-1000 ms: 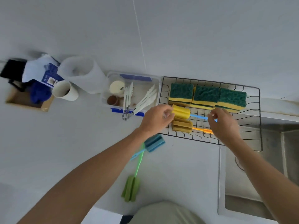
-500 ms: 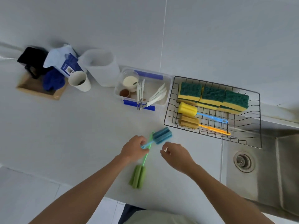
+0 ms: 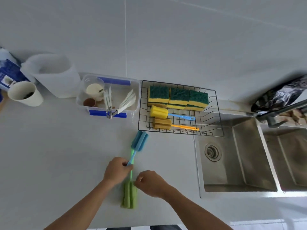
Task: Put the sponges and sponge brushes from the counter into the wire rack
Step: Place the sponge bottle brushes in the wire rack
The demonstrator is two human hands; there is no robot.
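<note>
The black wire rack [image 3: 217, 113] sits beside the sink and holds three green-and-yellow sponges [image 3: 178, 97], a yellow sponge brush with a blue handle [image 3: 159, 111] and a tan sponge brush with an orange handle [image 3: 162, 124]. On the counter below it lie a blue sponge brush [image 3: 139, 141] and a green sponge brush [image 3: 129, 195], their handles crossing. My left hand [image 3: 116, 170] is closed on the blue brush's handle end. My right hand [image 3: 149, 181] pinches the top of the green brush's foam head.
A clear plastic tub [image 3: 132, 107] with tongs and small cups stands left of the rack. Further left are a white jug [image 3: 53, 75] and a paper cup [image 3: 25, 93]. The steel double sink [image 3: 245, 156] lies to the right, with a tap [image 3: 280, 110] over it.
Both hands left the rack, where they had set the yellow brush down, and came down to the counter. The left hand took the blue brush's handle and the right hand reached the green brush.
</note>
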